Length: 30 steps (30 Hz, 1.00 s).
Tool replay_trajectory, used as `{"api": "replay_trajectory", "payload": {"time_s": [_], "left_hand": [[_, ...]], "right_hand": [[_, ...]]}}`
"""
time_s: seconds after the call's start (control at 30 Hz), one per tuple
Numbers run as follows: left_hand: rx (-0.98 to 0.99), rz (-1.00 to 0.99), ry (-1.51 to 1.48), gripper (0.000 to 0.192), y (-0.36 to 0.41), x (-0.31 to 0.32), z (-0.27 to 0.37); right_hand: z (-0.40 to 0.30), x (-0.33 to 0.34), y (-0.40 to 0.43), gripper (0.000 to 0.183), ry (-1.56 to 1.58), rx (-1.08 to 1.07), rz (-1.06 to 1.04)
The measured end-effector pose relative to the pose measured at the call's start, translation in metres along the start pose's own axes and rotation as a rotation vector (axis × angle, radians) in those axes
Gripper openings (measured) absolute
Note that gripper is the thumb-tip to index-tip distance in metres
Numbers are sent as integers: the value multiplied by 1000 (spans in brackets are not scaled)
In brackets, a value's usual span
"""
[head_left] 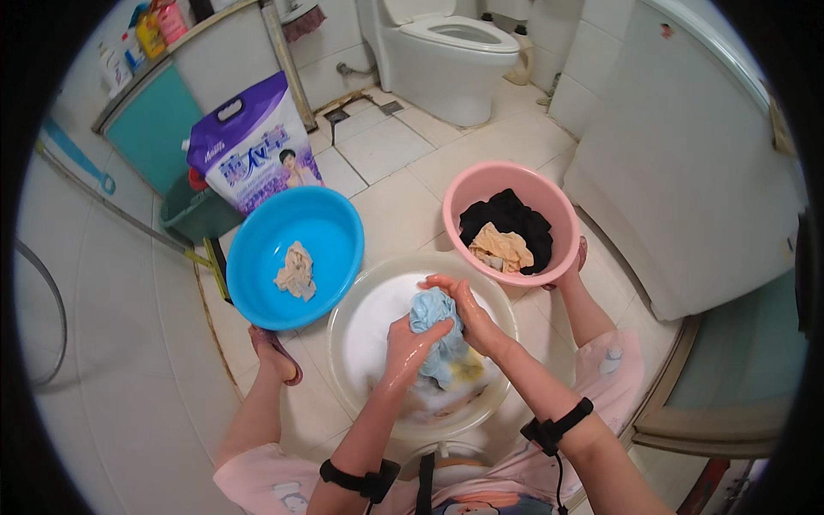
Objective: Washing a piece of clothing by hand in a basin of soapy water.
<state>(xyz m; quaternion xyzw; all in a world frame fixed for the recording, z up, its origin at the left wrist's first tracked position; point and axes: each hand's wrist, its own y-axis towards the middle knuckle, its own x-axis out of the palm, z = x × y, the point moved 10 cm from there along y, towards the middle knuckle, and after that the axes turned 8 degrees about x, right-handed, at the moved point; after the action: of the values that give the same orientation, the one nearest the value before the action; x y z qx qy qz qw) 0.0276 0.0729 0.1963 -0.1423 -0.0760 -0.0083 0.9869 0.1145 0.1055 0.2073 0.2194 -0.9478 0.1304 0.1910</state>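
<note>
Between my two hands is a wet, light blue cloth (435, 322), bunched up over a white plastic basin (341, 370) of foamy water. My left hand (412, 344) grips it from the left side, thumb across its front. On the right, my right hand (470, 315) presses against the cloth with bent fingers, some of them behind it. The cloth's lower end hangs into the basin beside something yellow (468, 370) in the suds. Other fabric lies partly hidden under the foam near the basin's front edge.
A blue basin (248, 257) with a beige cloth (297, 271) stands at the left. The pink basin (560, 199) at the right holds black (515, 215) and peach fabric (505, 248). Behind are a purple-and-white detergent bag (257, 145), a green bucket (193, 215) and a toilet (438, 77).
</note>
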Motion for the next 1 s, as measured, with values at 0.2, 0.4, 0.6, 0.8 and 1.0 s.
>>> {"api": "replay_trajectory", "payload": {"time_s": [0.2,0.4,0.6,0.8,1.0], "left_hand": [[-8,59,-533,31,-28,26,73],[0,164,-752,37,15,-33,57],[-155,53,-223,51,43,-93,-32],[-218,146,313,55,78,-194,-140],[129,144,1274,72,90,-108,-181]], "right_hand": [[28,-2,-42,77,-294,337,-14],[40,-2,-69,76,264,589,-297],[47,-41,-40,58,-192,641,-286],[103,-107,20,66,-351,648,6],[176,-119,66,64,-1341,344,278]]}}
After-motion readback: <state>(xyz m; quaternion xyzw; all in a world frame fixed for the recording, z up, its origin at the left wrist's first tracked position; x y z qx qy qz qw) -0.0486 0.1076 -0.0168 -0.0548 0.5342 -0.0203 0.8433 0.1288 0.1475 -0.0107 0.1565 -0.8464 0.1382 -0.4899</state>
